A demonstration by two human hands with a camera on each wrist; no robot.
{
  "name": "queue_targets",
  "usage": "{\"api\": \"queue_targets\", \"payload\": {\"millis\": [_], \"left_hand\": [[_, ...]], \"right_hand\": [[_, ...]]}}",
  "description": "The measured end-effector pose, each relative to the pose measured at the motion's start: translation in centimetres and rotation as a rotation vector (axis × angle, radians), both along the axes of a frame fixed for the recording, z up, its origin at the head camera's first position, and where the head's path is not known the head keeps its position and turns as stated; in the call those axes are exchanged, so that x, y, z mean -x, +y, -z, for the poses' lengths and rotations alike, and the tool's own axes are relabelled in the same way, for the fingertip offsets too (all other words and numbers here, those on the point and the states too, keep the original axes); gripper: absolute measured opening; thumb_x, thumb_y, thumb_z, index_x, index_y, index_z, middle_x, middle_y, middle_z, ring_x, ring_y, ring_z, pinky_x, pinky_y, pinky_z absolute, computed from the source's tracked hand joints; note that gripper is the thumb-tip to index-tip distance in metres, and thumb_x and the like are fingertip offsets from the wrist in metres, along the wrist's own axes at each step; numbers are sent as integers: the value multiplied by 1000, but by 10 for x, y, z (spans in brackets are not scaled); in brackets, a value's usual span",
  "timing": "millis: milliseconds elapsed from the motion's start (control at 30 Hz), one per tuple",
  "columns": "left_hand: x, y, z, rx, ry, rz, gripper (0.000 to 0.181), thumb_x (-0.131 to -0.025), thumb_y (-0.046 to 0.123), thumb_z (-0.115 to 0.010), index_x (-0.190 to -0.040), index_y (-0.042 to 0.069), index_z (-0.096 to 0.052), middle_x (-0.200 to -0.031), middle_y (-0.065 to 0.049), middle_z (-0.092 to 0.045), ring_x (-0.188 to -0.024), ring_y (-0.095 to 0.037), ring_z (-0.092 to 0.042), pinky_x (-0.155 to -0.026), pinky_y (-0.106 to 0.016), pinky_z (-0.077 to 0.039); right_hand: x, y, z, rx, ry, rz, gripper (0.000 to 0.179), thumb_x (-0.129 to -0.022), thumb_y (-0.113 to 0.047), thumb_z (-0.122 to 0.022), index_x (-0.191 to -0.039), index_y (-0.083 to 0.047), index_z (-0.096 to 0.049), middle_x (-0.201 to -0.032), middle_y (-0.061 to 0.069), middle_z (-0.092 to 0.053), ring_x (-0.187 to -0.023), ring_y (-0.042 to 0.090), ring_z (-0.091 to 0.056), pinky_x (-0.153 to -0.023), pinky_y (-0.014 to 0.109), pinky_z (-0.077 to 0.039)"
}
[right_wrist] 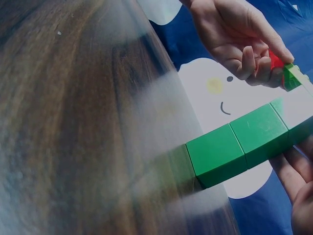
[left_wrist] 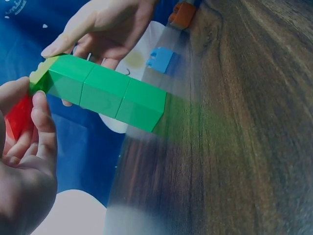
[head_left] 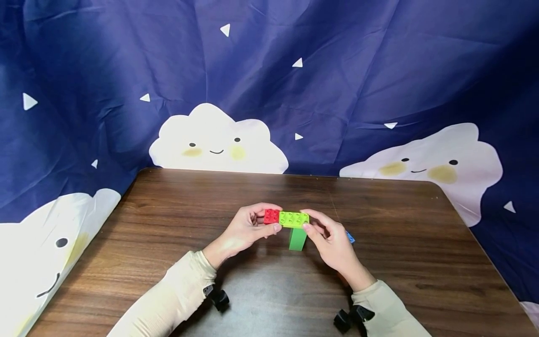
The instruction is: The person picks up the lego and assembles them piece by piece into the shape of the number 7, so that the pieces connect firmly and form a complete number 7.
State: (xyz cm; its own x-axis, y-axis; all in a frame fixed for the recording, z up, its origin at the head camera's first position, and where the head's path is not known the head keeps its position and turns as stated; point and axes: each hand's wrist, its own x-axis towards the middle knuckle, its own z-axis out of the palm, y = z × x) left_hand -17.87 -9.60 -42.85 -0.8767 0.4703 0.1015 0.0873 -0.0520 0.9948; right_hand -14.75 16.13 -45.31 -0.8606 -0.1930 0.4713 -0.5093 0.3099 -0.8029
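A lime-green long brick [head_left: 294,219] lies across the top of an upright dark-green stack [head_left: 297,239]. In the left wrist view the stack [left_wrist: 105,90] is made of 3 blocks and its foot meets the table. At the lime brick's left end is a red brick [head_left: 271,216], which my left hand [head_left: 248,227] pinches between thumb and fingers. My right hand [head_left: 334,241] pinches the lime brick's right end. In the right wrist view the red brick [right_wrist: 276,60] is partly hidden behind the left hand [right_wrist: 234,39]. Whether the red and lime bricks are joined, I cannot tell.
A blue brick [left_wrist: 162,59] sits on the brown wooden table [head_left: 269,299], mostly hidden behind the right hand in the head view. Farther off is an orange brick [left_wrist: 182,15]. A dark-blue cloth [head_left: 320,93] with white clouds hangs behind the table.
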Motion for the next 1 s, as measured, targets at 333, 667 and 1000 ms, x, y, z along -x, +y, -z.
{"api": "queue_targets", "payload": {"millis": [333, 667, 1000], "left_hand": [[2, -1, -1, 10, -6, 10, 45, -90, -7, -80, -134, -7, -68, -101, 1, -81, -82, -8, -75, -70, -19, -61], [4, 0, 2, 29, 12, 10, 45, -90, -4, -83, -133, -7, -69, -94, -6, -81, -76, -15, -75, -65, -25, -62], [4, 1, 2, 19, -6, 10, 45, -90, -1, -85, -132, -6, -70, -92, -8, -81, -76, -28, -75, -64, -23, -62]], "right_hand": [[1, 0, 1, -6, 10, 6, 33, -101, 3, -69, -133, -5, -72, -77, -5, -43, -69, 2, -42, -52, 24, -35], [0, 0, 1, 3, 21, 10, 33, -100, 5, -69, -132, -5, -72, -76, -5, -42, -69, 1, -41, -51, 25, -34], [0, 0, 0, 7, 15, 3, 33, -101, 4, -69, -132, -5, -72, -76, -5, -42, -69, 2, -41, -52, 25, -34]]}}
